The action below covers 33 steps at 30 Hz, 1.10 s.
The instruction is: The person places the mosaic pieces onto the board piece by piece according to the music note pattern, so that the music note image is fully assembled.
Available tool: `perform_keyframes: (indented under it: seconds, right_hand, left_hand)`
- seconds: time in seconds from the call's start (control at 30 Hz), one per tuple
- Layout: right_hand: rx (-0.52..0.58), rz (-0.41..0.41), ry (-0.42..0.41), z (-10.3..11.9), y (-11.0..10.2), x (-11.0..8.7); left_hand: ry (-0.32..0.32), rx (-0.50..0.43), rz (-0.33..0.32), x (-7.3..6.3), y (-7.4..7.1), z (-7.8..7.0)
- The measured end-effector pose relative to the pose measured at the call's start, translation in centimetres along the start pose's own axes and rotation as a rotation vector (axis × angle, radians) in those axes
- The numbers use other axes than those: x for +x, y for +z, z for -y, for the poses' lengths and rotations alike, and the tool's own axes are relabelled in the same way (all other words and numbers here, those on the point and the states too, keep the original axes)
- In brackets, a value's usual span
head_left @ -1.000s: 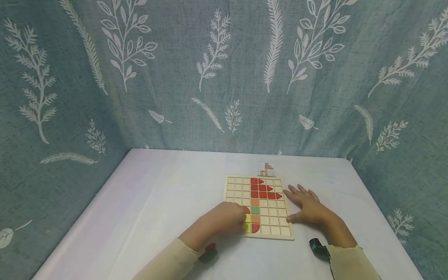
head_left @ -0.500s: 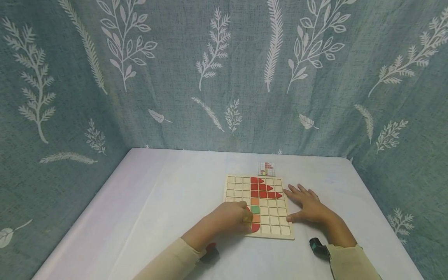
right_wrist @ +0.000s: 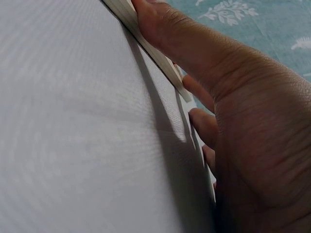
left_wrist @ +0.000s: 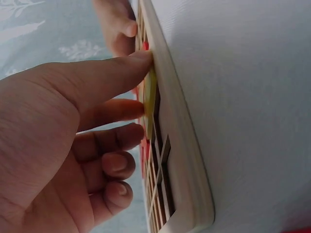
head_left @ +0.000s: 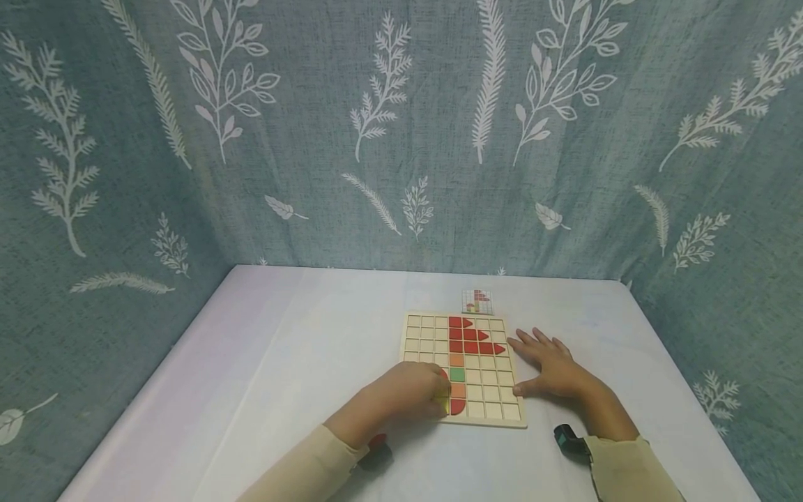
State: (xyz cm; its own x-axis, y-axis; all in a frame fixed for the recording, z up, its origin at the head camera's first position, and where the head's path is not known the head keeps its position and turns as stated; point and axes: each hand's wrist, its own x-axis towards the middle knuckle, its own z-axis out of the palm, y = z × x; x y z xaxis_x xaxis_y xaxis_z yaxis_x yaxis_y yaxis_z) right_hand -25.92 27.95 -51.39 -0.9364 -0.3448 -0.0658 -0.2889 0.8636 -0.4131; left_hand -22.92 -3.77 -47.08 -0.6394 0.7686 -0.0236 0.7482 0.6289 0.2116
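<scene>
A wooden grid board (head_left: pixel 492 378) lies on the white table. My left hand (head_left: pixel 408 390) reaches over its near left part, thumb and index finger pinching a yellow tile (left_wrist: pixel 151 94) at the board's surface; the other fingers curl loosely. That hand partly covers the yellow and red pieces beneath it. Beside it sit a red rounded piece (head_left: pixel 458 406), an orange square (head_left: pixel 458 390) and a green square (head_left: pixel 457 374). Red squares and pointed pieces (head_left: pixel 470 335) fill cells in the far rows. My right hand (head_left: pixel 552 369) lies spread at the board's right edge, thumb against the rim.
A small printed pattern card (head_left: pixel 477 301) lies just beyond the board. Near my left wrist a red piece (head_left: pixel 377 440) shows, partly hidden by a dark strap-like object (head_left: pixel 376 457). A leaf-patterned curtain (head_left: pixel 376 139) stands behind the table.
My left hand shifted slightly right over the yellow pieces, then slightly back left and down onto the board. My right hand stays in place.
</scene>
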Motion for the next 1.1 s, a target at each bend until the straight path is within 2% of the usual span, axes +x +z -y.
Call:
perform_keyframes:
  seconds: [0.33,0.43,0.67,0.87,0.97,1.1]
  right_hand:
    - [0.001,0.005,-0.017,0.3,-0.3,0.0]
    - [0.002,0.008,-0.015,0.2,-0.3,0.1]
    - [0.011,0.011,0.006,0.0,-0.2,0.3]
    - [0.02,0.019,0.024,0.0,-0.1,0.2]
    - [0.022,0.019,0.021,0.0,-0.1,0.1]
    - [0.012,0.021,0.019,0.1,-0.1,0.0]
  left_hand:
    - [-0.01,-0.02,0.009,-0.5,-0.6,0.2]
    - [-0.038,-0.05,0.024,-0.7,-1.1,0.6]
    - [-0.173,-0.092,0.056,-2.1,-3.1,2.7]
    - [-0.247,-0.148,0.097,-3.6,-4.3,4.7]
    - [-0.288,-0.167,0.114,-4.1,-4.9,5.3]
    - [-0.388,-0.176,0.165,-4.4,-5.3,5.4]
